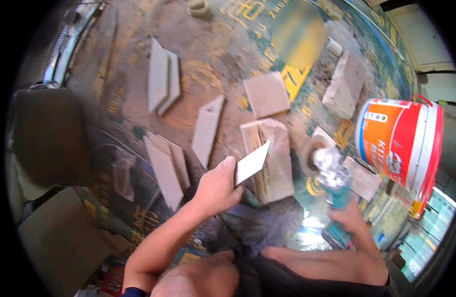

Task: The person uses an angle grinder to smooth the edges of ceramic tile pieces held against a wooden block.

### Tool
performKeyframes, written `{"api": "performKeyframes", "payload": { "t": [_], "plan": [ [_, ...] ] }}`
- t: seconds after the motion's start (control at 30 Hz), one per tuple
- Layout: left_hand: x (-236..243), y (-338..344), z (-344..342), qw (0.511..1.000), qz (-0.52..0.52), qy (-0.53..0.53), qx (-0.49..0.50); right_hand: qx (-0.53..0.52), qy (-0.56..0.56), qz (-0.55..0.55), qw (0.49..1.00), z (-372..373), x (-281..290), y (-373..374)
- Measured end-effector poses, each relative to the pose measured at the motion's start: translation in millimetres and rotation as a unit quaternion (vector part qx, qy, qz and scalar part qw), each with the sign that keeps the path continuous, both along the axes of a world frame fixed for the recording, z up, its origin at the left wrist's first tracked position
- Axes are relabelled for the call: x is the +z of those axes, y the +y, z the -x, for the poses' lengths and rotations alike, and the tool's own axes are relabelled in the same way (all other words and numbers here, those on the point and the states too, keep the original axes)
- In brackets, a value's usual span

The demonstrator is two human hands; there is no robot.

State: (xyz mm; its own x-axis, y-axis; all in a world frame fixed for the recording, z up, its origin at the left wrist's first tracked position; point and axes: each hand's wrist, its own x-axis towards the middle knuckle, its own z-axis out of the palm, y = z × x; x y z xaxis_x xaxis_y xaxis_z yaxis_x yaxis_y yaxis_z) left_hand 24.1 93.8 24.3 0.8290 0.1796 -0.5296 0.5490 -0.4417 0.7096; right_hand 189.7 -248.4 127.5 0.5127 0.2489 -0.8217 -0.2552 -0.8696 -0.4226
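Note:
My left hand (217, 184) is closed round one end of a small white tile piece (252, 163), whose slanted tip points away from me. The piece is over a worn, grooved block (275, 173); I cannot tell whether they touch. In my right hand (349, 216) is a teal angle grinder (338, 198) with a silvery head. Its round disc (314, 152) is to the right of the block, apart from the tile piece. Slanted tile strips lie to the left: one single strip (208, 129), a near overlapping pair (164, 168) and a far pair (161, 81).
A square tile (267, 94) lies beyond the block, with a thick pale slab (345, 85) at the far right. A red and orange bucket (400, 143) stands on the right. Dark padding (48, 138) and a cardboard piece (64, 240) are on the left.

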Motion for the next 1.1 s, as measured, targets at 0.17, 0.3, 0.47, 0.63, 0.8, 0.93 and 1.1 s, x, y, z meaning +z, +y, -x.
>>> {"api": "performKeyframes", "payload": {
  "t": [0.17, 0.3, 0.47, 0.63, 0.8, 0.93, 1.1],
  "plan": [
    [20, 97, -23, 0.976, -0.107, -0.094, 0.167, -0.091, 0.015, -0.04, 0.995, 18, 2, -19],
    [4, 169, -55, 0.907, -0.335, -0.062, 0.248, -0.082, 0.04, -0.063, 0.994, 35, -3, -20],
    [-26, 195, -74, 0.878, -0.416, 0.032, 0.234, -0.064, 0.089, -0.067, 0.992, 47, 9, -1],
    [-20, 176, -74, 0.845, -0.496, -0.043, 0.198, -0.082, 0.089, -0.063, 0.991, 49, 18, 8],
    [-15, 91, -41, 0.938, -0.324, -0.022, 0.122, -0.094, 0.068, -0.106, 0.987, 52, 7, 0],
    [-25, 49, -27, 0.942, -0.322, -0.006, 0.095, -0.08, 0.063, -0.118, 0.988, 51, 7, 6],
    [-12, 35, -23, 0.98, -0.169, -0.037, 0.1, -0.083, 0.071, -0.076, 0.991, 54, 8, 0]
  ]
}}
